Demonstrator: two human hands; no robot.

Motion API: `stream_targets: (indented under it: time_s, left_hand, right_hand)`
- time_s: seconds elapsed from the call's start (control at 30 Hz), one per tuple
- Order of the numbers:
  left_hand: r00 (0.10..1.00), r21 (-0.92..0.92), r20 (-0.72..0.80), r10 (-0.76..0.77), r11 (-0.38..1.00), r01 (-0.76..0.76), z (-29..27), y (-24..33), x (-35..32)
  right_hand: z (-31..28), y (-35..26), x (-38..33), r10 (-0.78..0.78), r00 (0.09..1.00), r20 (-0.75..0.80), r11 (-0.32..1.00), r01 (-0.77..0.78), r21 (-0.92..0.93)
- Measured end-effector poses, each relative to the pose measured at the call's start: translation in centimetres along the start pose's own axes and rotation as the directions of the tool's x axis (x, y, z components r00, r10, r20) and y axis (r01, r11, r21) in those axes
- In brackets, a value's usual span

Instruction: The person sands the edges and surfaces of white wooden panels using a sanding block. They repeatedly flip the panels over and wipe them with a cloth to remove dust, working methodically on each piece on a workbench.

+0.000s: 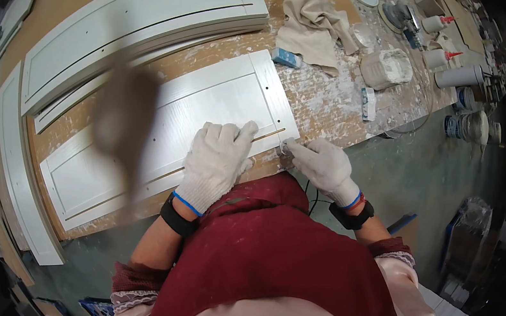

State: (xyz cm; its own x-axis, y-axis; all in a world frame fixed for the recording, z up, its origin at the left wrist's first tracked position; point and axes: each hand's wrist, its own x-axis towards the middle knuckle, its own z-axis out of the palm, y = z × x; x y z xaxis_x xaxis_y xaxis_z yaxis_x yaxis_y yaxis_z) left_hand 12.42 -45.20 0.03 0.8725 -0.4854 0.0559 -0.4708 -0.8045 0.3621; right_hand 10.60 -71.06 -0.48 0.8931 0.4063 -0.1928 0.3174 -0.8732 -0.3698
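A white framed panel (pixel 195 111) with a thin groove along its near edge lies on the bench in front of me. My left hand (pixel 218 160), in a white knit glove, rests on its near rail, thumb apart from the other fingers. At the panel's near right corner, my gloved right hand (pixel 325 164) is closed in a pinch. A small greyish thing (pixel 284 146) shows at those fingertips, too little of it to name. A dark, blurred shape close to the lens hides part of the panel's left half.
More white panels (pixel 143 18) are stacked behind, and a long white board (pixel 23 171) lies left. To the right are a beige cloth (pixel 315 26), a small blue box (pixel 286 57), a putty-smeared tub (pixel 386 68), a sander (pixel 398 16) and red-tipped glue bottles (pixel 442 57).
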Motion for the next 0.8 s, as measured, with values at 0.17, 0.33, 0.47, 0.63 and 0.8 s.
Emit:
stream_targets:
  time_s: [0.17,0.33,0.47,0.63,0.8]
  left_hand:
    - [1.0,0.008,0.001,0.01,1.0,-0.01,0.1,-0.1,0.0]
    - [1.0,0.022,-0.011,0.017,1.0,-0.016,0.2,-0.1,0.0]
    - [1.0,0.013,-0.009,0.008,1.0,-0.008,0.3,-0.2,-0.1]
    - [0.999,0.03,-0.047,0.026,0.999,-0.024,0.6,-0.3,-0.2]
    - [0.997,0.016,-0.069,0.036,0.999,-0.035,0.5,-0.3,-0.1]
  right_hand:
    - [0.4,-0.6,-0.4,0.024,0.999,-0.032,0.998,-0.026,-0.057]
    - [1.6,-2.0,-1.0,0.213,0.977,-0.017,0.975,-0.213,-0.061]
    - [1.3,-3.1,-0.9,0.318,0.947,0.054,0.947,-0.315,-0.061]
    - [0.6,-3.6,-1.1,0.336,0.939,0.067,0.941,-0.331,-0.073]
    - [0.9,-3.7,-1.1,0.341,0.94,0.007,0.938,-0.34,-0.063]
